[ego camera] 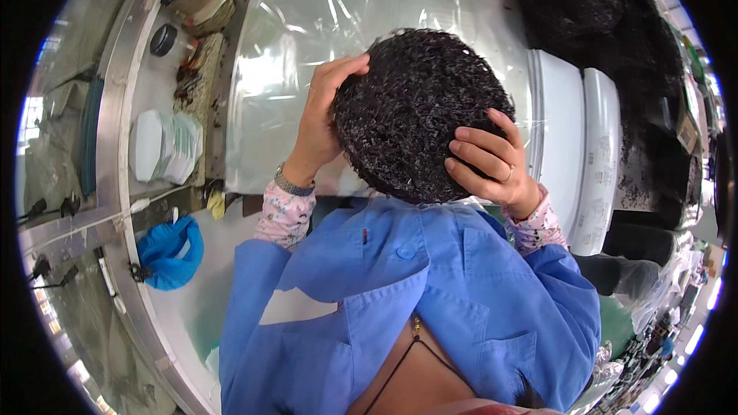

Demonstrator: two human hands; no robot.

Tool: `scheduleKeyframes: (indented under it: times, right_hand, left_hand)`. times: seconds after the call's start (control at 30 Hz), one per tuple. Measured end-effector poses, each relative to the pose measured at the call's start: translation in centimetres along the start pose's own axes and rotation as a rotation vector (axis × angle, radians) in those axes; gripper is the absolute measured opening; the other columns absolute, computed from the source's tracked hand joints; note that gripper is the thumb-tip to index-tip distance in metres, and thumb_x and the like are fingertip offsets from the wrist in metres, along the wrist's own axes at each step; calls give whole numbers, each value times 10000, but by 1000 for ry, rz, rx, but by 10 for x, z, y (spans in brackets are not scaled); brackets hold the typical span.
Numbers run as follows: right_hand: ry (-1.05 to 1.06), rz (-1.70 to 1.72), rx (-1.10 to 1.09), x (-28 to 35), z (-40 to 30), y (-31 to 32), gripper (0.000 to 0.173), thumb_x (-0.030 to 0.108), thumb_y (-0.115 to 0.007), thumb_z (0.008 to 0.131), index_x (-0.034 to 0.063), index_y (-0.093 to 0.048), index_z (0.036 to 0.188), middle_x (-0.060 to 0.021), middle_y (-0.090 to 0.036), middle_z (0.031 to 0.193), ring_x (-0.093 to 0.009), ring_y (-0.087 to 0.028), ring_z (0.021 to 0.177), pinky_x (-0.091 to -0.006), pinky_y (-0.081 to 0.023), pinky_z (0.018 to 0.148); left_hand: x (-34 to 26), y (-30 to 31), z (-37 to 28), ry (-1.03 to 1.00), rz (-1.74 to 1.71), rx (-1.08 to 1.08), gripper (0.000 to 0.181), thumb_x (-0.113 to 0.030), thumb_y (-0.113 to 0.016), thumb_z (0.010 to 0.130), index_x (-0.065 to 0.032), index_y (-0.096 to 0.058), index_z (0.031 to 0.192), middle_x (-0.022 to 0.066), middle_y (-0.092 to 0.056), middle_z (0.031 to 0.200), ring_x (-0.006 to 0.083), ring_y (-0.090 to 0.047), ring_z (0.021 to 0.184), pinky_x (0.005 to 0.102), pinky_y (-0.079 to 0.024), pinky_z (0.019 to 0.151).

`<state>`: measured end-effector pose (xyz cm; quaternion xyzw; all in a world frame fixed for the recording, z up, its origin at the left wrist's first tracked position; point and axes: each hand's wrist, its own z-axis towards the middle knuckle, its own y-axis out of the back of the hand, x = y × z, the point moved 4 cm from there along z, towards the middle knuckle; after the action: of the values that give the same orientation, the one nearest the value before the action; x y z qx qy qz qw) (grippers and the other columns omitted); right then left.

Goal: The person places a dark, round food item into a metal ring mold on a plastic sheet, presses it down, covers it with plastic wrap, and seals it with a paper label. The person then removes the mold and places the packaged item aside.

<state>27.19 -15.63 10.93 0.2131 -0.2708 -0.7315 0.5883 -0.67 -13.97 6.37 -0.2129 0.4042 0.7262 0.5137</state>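
A round pressed cake of black, leafy dried material (418, 109), apparently seaweed, is raised in front of my chest. My left hand (328, 104) grips its left edge, the fingers at the upper rim. My right hand (490, 155) wraps the lower right edge with its fingers spread over the face. The underside of the cake and both thumbs are hidden. Below the cake lies a pale work surface (271, 144) under glossy clear plastic.
Flat white plastic packs (556, 127) lie at the right, by a large dark heap (571, 0). On the left are stacked white pieces (164, 147), a black-lidded jar (164, 40) and a metal frame (115, 86). A blue plastic bag (170, 253) hangs lower left.
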Motion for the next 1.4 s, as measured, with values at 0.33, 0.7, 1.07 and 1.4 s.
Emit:
scheduleKeyframes:
  times: [0.33,0.7,1.07,1.4]
  right_hand:
    - [-725,497,-285,-53,-4,-9,469,104,-840,875,-67,-620,1253,-179,-718,1160,-306,-730,1081,-414,-588,963]
    - [-1371,693,29,-129,-62,-104,502,180,-809,955,-93,-591,1316,-122,-735,1119,-155,-691,1014,-310,-555,920]
    - [-1531,967,-125,-137,-74,-96,466,141,-797,939,-111,-593,1273,-153,-720,1108,-203,-706,970,-324,-571,880]
    - [-1330,579,-214,-117,-83,-106,447,79,-794,929,-88,-608,1299,-122,-728,1139,-157,-689,1009,-297,-563,903]
  left_hand:
    - [-8,5,13,277,-321,-118,696,-90,-836,884,-17,-507,1494,106,-600,1371,195,-653,1160,350,-487,1070]
    - [50,-73,53,251,748,239,931,-371,-821,844,79,-394,1538,320,-521,1453,469,-518,1361,540,-465,1098]
    - [57,-81,65,12,748,-51,479,-186,-728,940,-26,-587,1369,155,-676,1333,414,-647,1197,568,-423,1136]
    - [20,-111,4,208,547,768,242,-221,-659,981,-9,-766,1025,130,-761,1027,297,-676,1140,536,-382,1204]
